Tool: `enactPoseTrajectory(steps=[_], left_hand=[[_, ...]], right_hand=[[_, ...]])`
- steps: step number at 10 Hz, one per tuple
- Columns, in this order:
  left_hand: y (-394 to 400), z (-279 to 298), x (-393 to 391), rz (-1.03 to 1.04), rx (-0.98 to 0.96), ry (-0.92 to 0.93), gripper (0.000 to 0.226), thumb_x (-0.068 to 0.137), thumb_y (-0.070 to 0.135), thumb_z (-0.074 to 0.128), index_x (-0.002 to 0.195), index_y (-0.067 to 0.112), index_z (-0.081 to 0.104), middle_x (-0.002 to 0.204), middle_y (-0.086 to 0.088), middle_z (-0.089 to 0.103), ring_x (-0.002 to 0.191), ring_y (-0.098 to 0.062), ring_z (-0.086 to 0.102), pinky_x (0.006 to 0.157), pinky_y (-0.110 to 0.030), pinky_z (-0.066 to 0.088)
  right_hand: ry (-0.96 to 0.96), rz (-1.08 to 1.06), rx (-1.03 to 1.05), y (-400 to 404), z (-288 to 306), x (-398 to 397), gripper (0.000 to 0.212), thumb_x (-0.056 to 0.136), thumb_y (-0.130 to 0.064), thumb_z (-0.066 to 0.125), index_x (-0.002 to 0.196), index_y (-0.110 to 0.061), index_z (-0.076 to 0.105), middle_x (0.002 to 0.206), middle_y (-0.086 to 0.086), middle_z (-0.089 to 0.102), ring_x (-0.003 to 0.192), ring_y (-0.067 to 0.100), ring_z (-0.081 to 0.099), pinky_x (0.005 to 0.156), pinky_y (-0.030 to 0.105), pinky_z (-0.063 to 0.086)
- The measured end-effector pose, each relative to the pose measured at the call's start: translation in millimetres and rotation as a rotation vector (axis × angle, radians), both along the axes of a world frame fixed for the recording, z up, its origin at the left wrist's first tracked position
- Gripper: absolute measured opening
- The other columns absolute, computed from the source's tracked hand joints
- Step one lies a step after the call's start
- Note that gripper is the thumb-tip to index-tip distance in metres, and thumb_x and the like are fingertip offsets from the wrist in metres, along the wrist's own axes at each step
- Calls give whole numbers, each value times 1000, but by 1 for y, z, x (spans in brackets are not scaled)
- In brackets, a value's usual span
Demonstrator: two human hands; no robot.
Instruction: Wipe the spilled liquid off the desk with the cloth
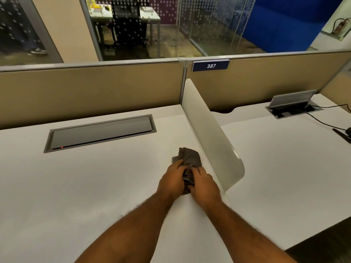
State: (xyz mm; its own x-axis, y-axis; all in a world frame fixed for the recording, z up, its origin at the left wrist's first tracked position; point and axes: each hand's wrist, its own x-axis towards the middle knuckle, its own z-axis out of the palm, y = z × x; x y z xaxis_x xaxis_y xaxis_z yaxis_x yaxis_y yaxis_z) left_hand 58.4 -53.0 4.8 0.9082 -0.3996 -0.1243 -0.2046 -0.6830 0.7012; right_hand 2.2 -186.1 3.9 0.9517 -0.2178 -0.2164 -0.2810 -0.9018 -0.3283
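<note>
A crumpled grey-brown cloth (190,158) lies on the white desk (85,186), close to the left side of the white curved divider. My left hand (171,180) grips the cloth's near left part. My right hand (204,184) presses on its near right part, fingers curled over the fabric. Both hands sit side by side with the cloth bunched between them. No spilled liquid shows on the desk surface; any under the cloth is hidden.
The white curved divider (210,133) stands just right of my hands. A shut grey cable hatch (100,132) is set into the desk at the back left. The neighbouring desk has an open cable hatch (293,105) with black cables. Beige partition panels (91,88) close the back.
</note>
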Motion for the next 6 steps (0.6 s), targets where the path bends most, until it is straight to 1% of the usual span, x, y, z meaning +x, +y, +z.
enactPoseTrajectory(steps=[1, 2, 3, 4, 5, 6], left_hand=[[-5, -2, -20, 108, -111, -59, 43, 101, 11, 61, 143, 18, 66, 152, 4, 60, 139, -20, 58, 117, -12, 33], [-12, 0, -42, 334, -268, -5, 37, 95, 12, 66, 130, 21, 74, 128, 4, 74, 113, -11, 70, 108, -31, 56], [-10, -1, -50, 286, -145, -13, 35, 97, 21, 64, 132, 24, 72, 128, 5, 73, 113, -15, 70, 101, -35, 59], [-3, -2, -53, 115, 104, -88, 48, 100, 29, 60, 148, 26, 59, 149, 3, 60, 129, -22, 59, 108, -42, 52], [5, 1, -56, 47, 151, -73, 54, 101, 26, 58, 154, 25, 52, 160, 2, 52, 141, -23, 51, 115, -42, 46], [26, 13, -63, 9, 301, -175, 63, 103, 26, 59, 163, 24, 41, 172, 0, 38, 157, -21, 37, 127, -38, 35]], right_hand=[[-125, -103, 145, 0, 5, -2, 64, 100, -36, 69, 157, -24, 45, 154, 5, 52, 126, 26, 59, 107, 43, 57], [-136, -42, 130, -7, -1, -8, 72, 101, -35, 64, 167, -26, 35, 176, 4, 30, 156, 32, 36, 125, 53, 39], [7, 139, 44, -12, -11, -14, 76, 107, -28, 55, 172, -30, 17, 183, 1, 6, 167, 32, 11, 133, 56, 19], [96, 219, -13, -24, -12, -12, 80, 109, -24, 52, 173, -30, 5, 184, 1, -5, 168, 32, 1, 134, 55, 12], [148, 256, -28, -27, -2, -9, 80, 109, -25, 54, 173, -26, 6, 184, 3, -4, 168, 32, 3, 133, 56, 12], [74, 265, -41, -29, 18, -12, 82, 107, -37, 60, 173, -20, 14, 183, 5, 9, 167, 31, 12, 134, 54, 17]])
